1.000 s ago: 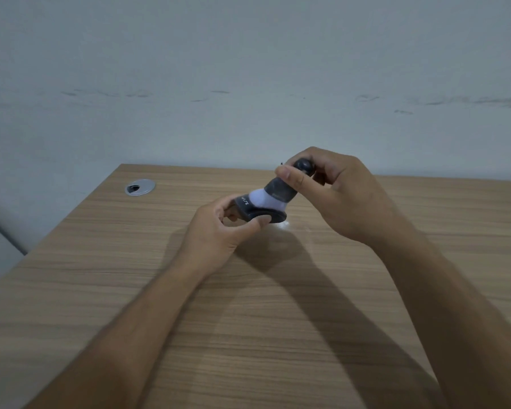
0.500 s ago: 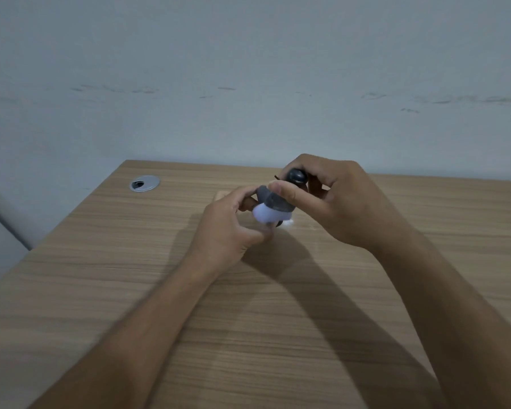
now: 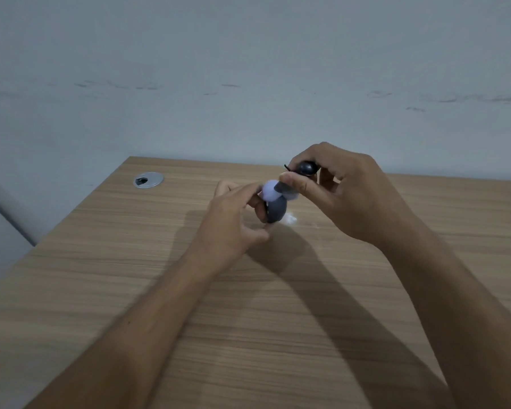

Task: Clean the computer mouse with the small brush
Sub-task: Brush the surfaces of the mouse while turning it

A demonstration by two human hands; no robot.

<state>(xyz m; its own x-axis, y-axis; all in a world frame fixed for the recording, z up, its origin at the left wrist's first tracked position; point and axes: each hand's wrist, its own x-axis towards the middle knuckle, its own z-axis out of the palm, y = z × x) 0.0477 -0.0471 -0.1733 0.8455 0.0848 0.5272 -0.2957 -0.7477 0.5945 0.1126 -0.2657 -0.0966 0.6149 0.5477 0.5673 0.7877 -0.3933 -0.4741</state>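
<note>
A wooden desk (image 3: 130,290) is seen from above, set against a pale wall (image 3: 248,69). At about ten o'clock on the desk, near its far left corner, a round silver grommet (image 3: 148,180) is set into the surface. Toward the centre, the left hand (image 3: 233,222) is raised above the desk and closed around a dark mouse (image 3: 276,209), which is held up on edge between thumb and fingers. Directly above the mouse, at twelve o'clock from it, the pale, blurred head of a brush (image 3: 270,190) is pressed against its upper end. The brush's dark handle is pinched in the right hand (image 3: 345,196), at about two o'clock from the mouse, thumb and fingers clamped on it. A small whitish patch (image 3: 291,220) is seen on the desk just right of the mouse; what it is cannot be told.
</note>
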